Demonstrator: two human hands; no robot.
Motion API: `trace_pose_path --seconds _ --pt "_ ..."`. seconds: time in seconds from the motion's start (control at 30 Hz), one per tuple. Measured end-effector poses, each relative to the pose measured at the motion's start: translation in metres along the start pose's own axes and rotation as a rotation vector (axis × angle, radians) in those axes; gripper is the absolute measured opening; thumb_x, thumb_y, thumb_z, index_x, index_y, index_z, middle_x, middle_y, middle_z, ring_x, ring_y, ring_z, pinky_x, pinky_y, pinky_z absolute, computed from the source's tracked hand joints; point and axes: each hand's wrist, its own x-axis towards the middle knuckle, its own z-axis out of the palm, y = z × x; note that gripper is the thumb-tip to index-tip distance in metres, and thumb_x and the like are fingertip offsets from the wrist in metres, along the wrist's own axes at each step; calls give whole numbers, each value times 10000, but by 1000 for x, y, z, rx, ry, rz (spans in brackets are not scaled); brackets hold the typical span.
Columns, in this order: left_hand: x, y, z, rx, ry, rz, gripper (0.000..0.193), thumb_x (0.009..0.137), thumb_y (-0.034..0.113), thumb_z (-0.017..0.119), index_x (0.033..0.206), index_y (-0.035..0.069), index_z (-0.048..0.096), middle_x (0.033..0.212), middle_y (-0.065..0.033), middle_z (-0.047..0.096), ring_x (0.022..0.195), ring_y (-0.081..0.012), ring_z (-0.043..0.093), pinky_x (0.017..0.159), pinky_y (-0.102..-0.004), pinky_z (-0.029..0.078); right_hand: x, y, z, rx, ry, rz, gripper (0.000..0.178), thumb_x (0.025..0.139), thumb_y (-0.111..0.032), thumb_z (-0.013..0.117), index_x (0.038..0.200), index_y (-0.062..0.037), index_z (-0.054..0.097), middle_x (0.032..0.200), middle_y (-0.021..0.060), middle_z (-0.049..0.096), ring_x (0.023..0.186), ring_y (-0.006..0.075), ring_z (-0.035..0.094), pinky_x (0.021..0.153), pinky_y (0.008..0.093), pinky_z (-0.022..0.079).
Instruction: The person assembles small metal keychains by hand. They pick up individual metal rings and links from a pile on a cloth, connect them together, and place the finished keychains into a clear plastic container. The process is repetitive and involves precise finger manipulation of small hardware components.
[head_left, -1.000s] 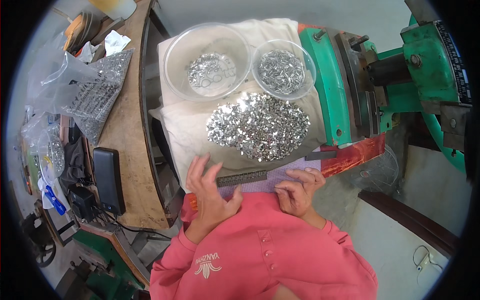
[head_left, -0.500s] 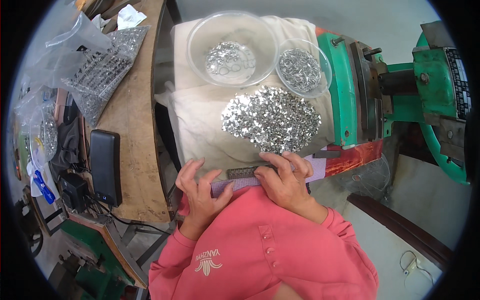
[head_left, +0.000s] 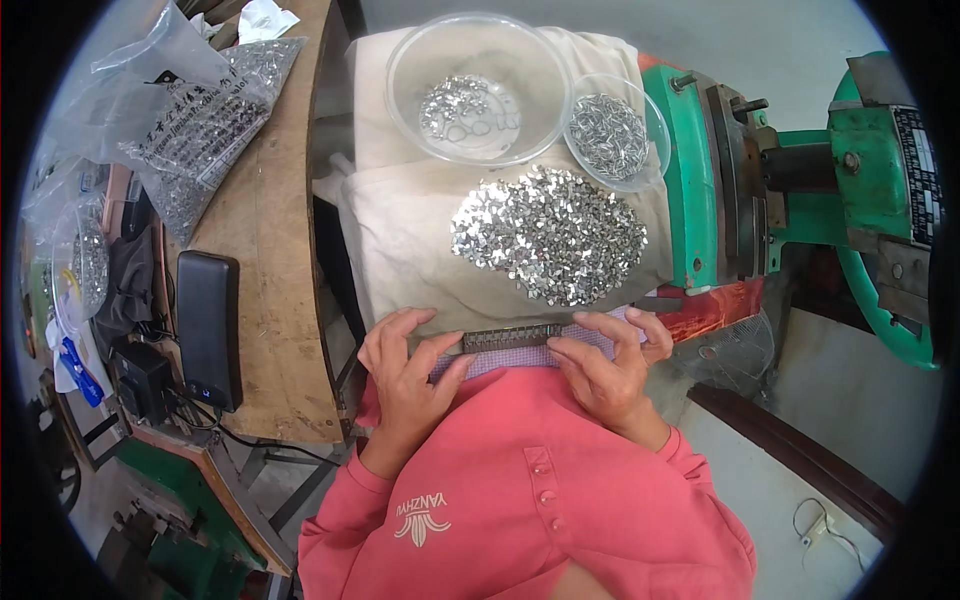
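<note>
Fingertips of the left hand (head_left: 408,378) and right hand (head_left: 612,378) meet opposite ends of a dark slotted bar (head_left: 510,338) just below the frame's centre; whether they pinch it, I cannot tell. Above lies a silvery pile (head_left: 552,238); at upper centre, a large clear tub (head_left: 535,85).

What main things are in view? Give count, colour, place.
fabric cloth: one, beige, centre
heap of metal pieces: one, silver, on cloth
large round plastic tub: one, clear, beyond heap
small round plastic bowl: one, clear, beside tub
slotted metal bar: one, dark, in front of heap
metal machines: two, green, right and lower left
wooden table: one, brown, left
buttoned shirt: one, pink, bottom
left hand: one, bare, bar's left end
right hand: one, bare, bar's right end
</note>
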Motion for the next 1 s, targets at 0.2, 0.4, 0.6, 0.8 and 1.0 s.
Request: trace_pose_path --seconds 0.2,0.4,0.6,0.8,1.0 --pt "3 2 -2 -30 -15 -18 296 663 171 851 937 119 753 1220 -97 589 1169 -308 476 987 -431 324 -8 -6 10 3 61 -48 224 682 -237 830 880 -317 764 1118 -112 659 1214 209 393 974 349 257" --pt "3 1 -2 -36 -14 -28 298 659 173 855 934 118 753 1218 -94 590 1169 -302 475 987 -430 321 5 -8 15 -3 -13 -73 198 696 -255 811 877 -307 750 1173 -121 641 1219 199 397 966 350 262" --pt "3 2 -1 -35 -10 -32 305 652 186 862 930 119 755 1214 -90 590 1172 -298 471 986 -430 319 19 -6 17 -6 -75 -180 123 749 -257 755 863 -259 707 1213 -113 630 1201 187 406 969 343 269" --pt "4 2 -2 -34 -12 -37 285 656 192 862 914 128 760 1212 -84 592 1171 -295 468 983 -429 319 26 2 14 -9 -118 -248 124 756 -280 750 869 -255 707 1214 -108 630 1200 197 420 976 362 262" --pt "4 1 -2 -29 -18 -28 265 662 189 860 903 140 762 1211 -84 594 1172 -298 466 981 -428 321 20 12 3 95 -92 -57 203 663 -240 848 832 -284 746 1160 -111 648 1212 220 416 968 381 252"
